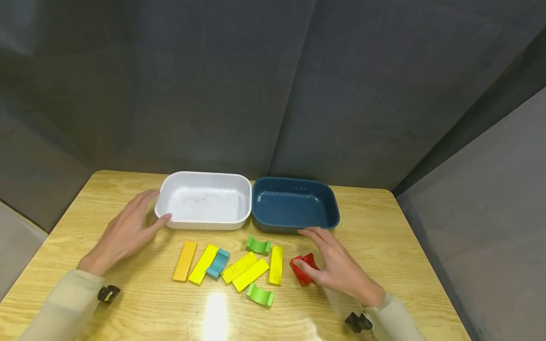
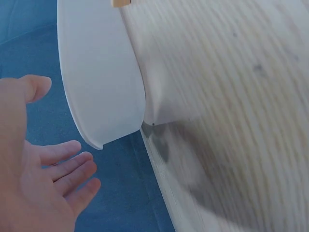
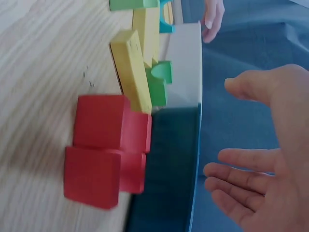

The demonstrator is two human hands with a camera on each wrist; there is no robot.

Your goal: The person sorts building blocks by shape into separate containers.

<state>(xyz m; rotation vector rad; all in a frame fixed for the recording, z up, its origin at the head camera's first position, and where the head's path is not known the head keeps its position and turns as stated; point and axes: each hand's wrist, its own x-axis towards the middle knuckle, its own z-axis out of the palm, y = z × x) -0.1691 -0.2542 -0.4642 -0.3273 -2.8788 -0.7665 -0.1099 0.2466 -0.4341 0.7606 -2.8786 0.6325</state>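
At the left end of the white bin [image 1: 204, 226] is my left hand [image 1: 128, 232], thumb spread from the fingers. The left wrist view shows that hand [image 2: 43, 188] beside the bin wall [image 2: 104, 82], holding nothing. My right hand [image 1: 337, 267] hovers over two red blocks [image 1: 302, 274], hiding part of them in the head view. In the right wrist view a gap separates the extended fingers [image 3: 246, 179] from the red blocks [image 3: 99, 121], which sit side by side on the table. Beyond them stands the dark blue bin [image 3: 169, 159].
Several yellow blocks [image 1: 250, 274] lie mid-table, with two green arched blocks [image 1: 260, 295], a blue arched block [image 1: 218, 263] and an orange block [image 1: 185, 261]. Both bins stand side by side at the back; the dark blue one [image 1: 294, 226] is on the right. Dark cloth [image 1: 213, 94] hangs behind the table.
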